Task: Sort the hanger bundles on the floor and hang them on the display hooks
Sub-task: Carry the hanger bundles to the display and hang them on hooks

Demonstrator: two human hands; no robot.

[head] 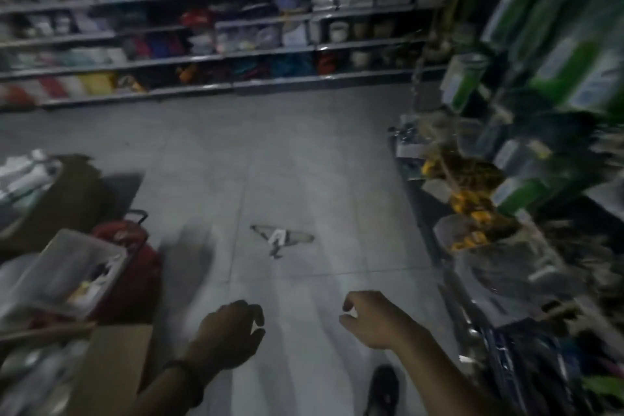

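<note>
No lettering can be read: the white tag (pixel 277 236) on the hanger bundle (pixel 301 237) is blurred, as are the green packs (pixel 570 78) to its right.

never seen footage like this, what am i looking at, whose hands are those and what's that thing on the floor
There is no machine here. This is one picture from a wide-angle camera worn on a person's head, looking forward and down, which is why the edges look bent and blurred. The two hands at the bottom are the wearer's own: the left hand and the right hand. Both reach forward with fingers loosely curled, and neither has a grip on anything. Ahead of them, on the grey tiled floor, lies a hanger bundle with a pale tag, apart from both hands. Along the far side run shelves of blurred goods. A cardboard box sits at lower left, and a dark shoe shows near the bottom edge.
</note>
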